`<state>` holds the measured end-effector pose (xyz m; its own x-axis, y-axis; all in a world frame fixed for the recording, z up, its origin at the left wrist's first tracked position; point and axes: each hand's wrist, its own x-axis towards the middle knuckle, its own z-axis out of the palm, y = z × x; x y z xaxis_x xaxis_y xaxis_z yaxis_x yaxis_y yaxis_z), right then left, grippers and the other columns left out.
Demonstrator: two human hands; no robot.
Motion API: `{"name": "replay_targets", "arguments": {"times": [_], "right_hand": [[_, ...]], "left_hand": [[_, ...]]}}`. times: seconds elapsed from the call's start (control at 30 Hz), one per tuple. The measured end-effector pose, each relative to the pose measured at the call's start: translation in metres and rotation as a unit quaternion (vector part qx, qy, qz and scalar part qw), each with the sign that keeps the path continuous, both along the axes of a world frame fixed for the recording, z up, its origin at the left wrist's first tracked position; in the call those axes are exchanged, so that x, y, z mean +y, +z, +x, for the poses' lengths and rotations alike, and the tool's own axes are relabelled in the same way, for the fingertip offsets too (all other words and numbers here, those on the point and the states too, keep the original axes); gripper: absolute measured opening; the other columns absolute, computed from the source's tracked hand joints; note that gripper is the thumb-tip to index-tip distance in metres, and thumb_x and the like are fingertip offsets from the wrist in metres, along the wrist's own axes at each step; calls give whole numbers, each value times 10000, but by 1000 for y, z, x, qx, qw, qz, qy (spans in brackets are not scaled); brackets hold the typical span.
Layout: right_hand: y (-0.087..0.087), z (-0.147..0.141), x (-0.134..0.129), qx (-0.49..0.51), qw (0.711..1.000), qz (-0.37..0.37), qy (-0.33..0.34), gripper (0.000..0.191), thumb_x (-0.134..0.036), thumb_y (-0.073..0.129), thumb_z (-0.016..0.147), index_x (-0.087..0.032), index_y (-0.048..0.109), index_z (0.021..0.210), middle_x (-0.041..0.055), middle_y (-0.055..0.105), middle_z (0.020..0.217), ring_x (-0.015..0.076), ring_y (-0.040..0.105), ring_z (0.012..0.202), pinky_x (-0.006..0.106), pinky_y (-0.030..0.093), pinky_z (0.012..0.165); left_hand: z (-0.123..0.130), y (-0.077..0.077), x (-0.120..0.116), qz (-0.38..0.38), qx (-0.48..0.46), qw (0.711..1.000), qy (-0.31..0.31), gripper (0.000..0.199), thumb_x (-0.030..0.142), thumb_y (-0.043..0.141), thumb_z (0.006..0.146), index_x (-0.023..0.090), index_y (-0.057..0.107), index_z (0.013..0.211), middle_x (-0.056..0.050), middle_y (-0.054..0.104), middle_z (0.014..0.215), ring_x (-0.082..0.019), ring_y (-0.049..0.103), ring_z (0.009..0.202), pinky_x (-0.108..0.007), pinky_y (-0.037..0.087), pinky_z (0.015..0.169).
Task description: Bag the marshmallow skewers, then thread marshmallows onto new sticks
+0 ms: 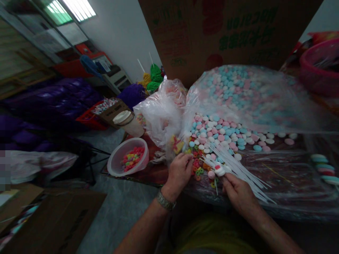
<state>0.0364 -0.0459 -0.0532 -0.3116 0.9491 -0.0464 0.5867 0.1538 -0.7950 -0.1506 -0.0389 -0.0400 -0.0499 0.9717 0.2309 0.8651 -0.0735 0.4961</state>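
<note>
My left hand point(180, 172), wearing a metal watch point(165, 200), is at the edge of a heap of small coloured rings point(197, 164). Its fingers curl together; whatever they pinch is hidden. My right hand point(239, 192) grips a white marshmallow-like piece with a red patch point(219, 169) between thumb and fingers. Close beside it is a pink round piece point(211, 174), with a thin white stick end below. A bundle of thin white sticks point(238, 169) lies just beyond my right hand. Pink, blue and white round marshmallow-like sweets point(225, 132) spread behind the sticks.
A large clear bag of sweets point(238, 88) leans against a cardboard box point(212, 35). Left of it stand another plastic bag point(164, 113), a bowl of coloured pieces point(128, 158) and a lidded tub point(129, 123). A stacked striped sweet point(325, 169) lies far right, below a pink basket point(321, 67).
</note>
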Motion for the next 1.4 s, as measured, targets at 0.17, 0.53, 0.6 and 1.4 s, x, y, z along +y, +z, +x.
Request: {"name": "replay_targets", "arguments": {"times": [0.17,0.53,0.6,1.4], "right_hand": [[-1,2,-4,6,1000,5,0,350,-327,332,872,-216,546,619,-11,529,499,149,507,501,225,372,481],[1,-5,-6,-104,992,26,60,295,-179,342,842,-172,629,912,77,677,818,197,622,765,266,429,670],[4,-6,-7,-155,986,24,64,291,-147,353,831,-171,629,922,81,680,813,205,629,762,269,419,654],[-26,61,98,12,989,7,-150,210,-338,546,714,-182,649,809,15,626,619,181,565,606,266,390,568]], "left_hand": [[-6,-1,30,-92,170,981,-21,176,252,502,819,176,644,747,-62,595,798,-177,570,741,-273,447,654],[6,-4,3,-92,-348,931,65,161,298,588,729,139,607,730,10,599,592,-108,537,523,-204,427,496],[12,-2,2,-95,-401,908,78,154,288,601,712,134,606,723,10,608,583,-106,546,516,-200,437,494],[-17,14,70,4,-138,989,61,204,174,561,756,156,650,938,-64,674,901,-177,620,810,-278,478,742]]}}
